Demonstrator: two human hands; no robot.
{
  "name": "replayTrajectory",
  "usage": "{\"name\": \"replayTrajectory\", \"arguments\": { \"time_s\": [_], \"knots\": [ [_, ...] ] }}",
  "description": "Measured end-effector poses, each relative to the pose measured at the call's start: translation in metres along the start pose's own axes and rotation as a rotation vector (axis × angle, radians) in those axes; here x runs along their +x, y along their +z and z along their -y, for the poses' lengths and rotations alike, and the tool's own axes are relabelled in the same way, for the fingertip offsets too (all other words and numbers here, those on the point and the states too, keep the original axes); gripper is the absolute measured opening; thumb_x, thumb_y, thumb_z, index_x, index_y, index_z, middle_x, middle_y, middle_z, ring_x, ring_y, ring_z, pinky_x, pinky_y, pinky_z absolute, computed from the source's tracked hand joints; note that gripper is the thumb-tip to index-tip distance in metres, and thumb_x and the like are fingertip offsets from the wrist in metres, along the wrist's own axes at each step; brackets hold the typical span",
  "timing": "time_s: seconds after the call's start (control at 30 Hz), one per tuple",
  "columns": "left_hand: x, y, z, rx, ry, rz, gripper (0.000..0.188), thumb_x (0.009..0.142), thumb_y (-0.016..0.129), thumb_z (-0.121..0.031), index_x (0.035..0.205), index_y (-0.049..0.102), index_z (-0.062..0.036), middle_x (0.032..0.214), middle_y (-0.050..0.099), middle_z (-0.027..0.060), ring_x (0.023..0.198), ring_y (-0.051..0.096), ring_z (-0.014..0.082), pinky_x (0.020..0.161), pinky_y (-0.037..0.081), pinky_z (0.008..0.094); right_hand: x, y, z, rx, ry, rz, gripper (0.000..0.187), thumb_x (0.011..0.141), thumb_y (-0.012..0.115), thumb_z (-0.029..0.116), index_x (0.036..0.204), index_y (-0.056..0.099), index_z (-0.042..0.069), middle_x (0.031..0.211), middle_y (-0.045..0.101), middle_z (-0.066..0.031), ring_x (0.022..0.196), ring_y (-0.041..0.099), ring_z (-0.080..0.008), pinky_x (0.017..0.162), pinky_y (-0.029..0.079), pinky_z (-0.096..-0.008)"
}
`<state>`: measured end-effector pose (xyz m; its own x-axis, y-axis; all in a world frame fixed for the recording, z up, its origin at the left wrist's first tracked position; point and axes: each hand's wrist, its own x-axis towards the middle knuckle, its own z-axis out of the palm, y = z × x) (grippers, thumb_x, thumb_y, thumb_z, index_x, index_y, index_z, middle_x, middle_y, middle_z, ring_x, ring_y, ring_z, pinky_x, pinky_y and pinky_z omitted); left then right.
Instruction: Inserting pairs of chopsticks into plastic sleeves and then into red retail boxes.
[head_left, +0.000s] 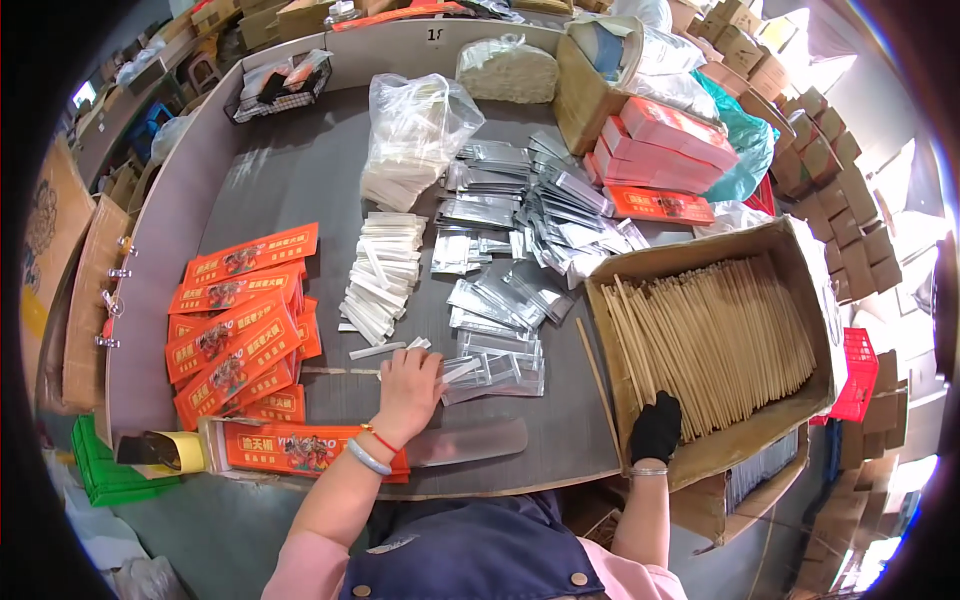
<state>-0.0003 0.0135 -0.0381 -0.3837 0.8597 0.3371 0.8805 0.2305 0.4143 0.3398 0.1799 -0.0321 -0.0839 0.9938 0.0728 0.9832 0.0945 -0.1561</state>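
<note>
My left hand (pixel 409 388), bare with a red cord and a pale bangle at the wrist, is over the table, fingers curled down at a slim white packet (pixel 418 344). Beyond it lies a pile of similar white packets (pixel 380 270). Clear and silvery flat packets (pixel 500 365) lie just to its right. My right hand (pixel 656 430), in a black glove, is inside the near edge of a cardboard box (pixel 715 455), fingers closed at the lower ends of wooden chopsticks (pixel 720 340). Below my left wrist, orange printed sleeves (pixel 285 447) lie beside a translucent strip (pixel 470 442).
More orange sleeves (pixel 235 340) are heaped at the left. A clear bag of white packets (pixel 415 140) stands farther back, with a wire basket (pixel 282 88) in the far left corner. Pink-and-white bundles (pixel 665 145) are stacked behind the box. A single stick (pixel 597 375) lies along the box's left side.
</note>
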Motion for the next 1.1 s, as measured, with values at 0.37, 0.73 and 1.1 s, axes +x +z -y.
{"name": "replayTrajectory", "arguments": {
  "time_s": [0.37,0.73,1.1],
  "knots": [
    [-0.027,-0.039,-0.008,-0.441,-0.136,0.64,0.025,0.069,0.081,-0.021,0.089,0.069,-0.012,0.087,0.062,0.0034,0.092,0.057,0.0232,0.086,0.041,0.0403,-0.035,-0.018,0.05,0.623,-0.602,0.155,0.026,0.087,0.065,0.012,0.112,0.066,0.01,0.079,0.056,-0.013,0.077,0.059,-0.035,0.068,0.048,-0.0436],
    [-0.085,-0.053,-0.006,-0.162,-0.001,0.348,0.073,0.054,0.088,-0.03,0.118,0.061,-0.0072,0.117,0.057,0.0078,0.11,0.049,0.0314,0.096,0.04,0.0455,-0.066,0.029,0.108,0.574,-1.114,0.443,0.027,0.085,0.067,0.019,0.111,0.068,0.018,0.083,0.063,-0.0126,0.077,0.062,-0.0304,0.065,0.049,-0.0425],
    [-0.06,-0.044,-0.014,-0.137,0.074,0.394,0.073,0.06,0.083,-0.02,0.128,0.056,-0.01,0.12,0.055,0.0089,0.109,0.05,0.0303,0.092,0.041,0.0435,-0.117,0.028,0.175,1.122,-0.806,0.592,0.05,0.072,0.08,0.025,0.114,0.058,0.007,0.111,0.058,-0.0128,0.101,0.058,-0.0322,0.084,0.046,-0.0403]
  ]
}}
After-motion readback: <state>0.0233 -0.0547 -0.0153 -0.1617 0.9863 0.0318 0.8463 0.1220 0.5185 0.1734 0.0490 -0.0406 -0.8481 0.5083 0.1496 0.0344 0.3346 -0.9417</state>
